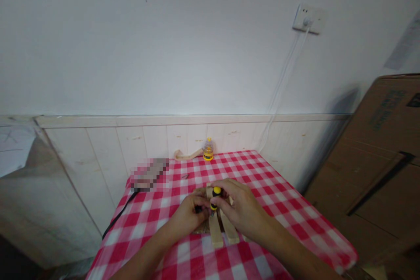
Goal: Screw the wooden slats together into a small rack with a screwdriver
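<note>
Fingers of the left hand (187, 213) are curled in, between the side edges of the checked tabletop (290, 211), whose near edge is cut off; whether anything is pinched cannot be told. Beside them the yellow-and-black screwdriver (217, 191) is held tip down, its tip blurred over wooden strips (215, 233) partly covered by the hands. The handle is clasped by the curled fingers of the right hand (241, 204).

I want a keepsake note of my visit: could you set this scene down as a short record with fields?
Right: grip holding a screwdriver
Left: grip close beside it, exact hold unclear
Below both: wood strips
Far edge: yellow container beside a curved strip
Surface: red-and-white checked cloth
Wall: socket, plugged in
Right side: box
</note>
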A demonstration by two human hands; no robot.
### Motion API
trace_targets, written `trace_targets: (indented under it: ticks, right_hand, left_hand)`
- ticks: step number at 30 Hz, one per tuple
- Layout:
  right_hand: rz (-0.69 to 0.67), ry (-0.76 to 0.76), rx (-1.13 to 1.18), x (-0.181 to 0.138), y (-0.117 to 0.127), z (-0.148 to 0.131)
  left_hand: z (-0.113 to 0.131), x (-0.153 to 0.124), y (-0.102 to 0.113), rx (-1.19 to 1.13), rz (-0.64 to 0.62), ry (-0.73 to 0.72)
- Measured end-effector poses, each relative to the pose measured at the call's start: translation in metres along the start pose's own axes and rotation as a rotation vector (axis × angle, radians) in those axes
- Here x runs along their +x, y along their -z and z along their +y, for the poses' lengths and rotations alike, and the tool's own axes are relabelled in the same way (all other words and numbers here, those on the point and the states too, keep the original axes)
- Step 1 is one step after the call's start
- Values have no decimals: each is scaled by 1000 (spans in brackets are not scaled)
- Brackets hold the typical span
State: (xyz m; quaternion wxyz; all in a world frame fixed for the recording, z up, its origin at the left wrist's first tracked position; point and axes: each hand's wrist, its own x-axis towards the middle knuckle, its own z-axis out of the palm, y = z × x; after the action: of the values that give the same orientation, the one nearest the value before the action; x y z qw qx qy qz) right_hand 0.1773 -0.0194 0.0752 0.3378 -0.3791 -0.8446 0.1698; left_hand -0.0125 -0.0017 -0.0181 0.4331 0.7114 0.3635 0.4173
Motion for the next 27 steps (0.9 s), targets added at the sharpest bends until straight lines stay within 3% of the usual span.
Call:
trace_targets:
  ticks: [8, 14, 21, 27]
  right_hand:
    - [-33, -19, -45, 1, -2, -1]
    - [-18, -41, -46, 1, -4, 0]
    - [2, -68, -33, -3, -4, -3]
    - [46, -56, 8, -5, -7, -3]
  left_hand:
    - [15, 10, 6, 18, -172, 131]
    - [30, 36, 18, 180, -279, 240]
    - [15, 45, 23, 212, -341, 359]
    - [8, 30, 23, 103, -322, 275]
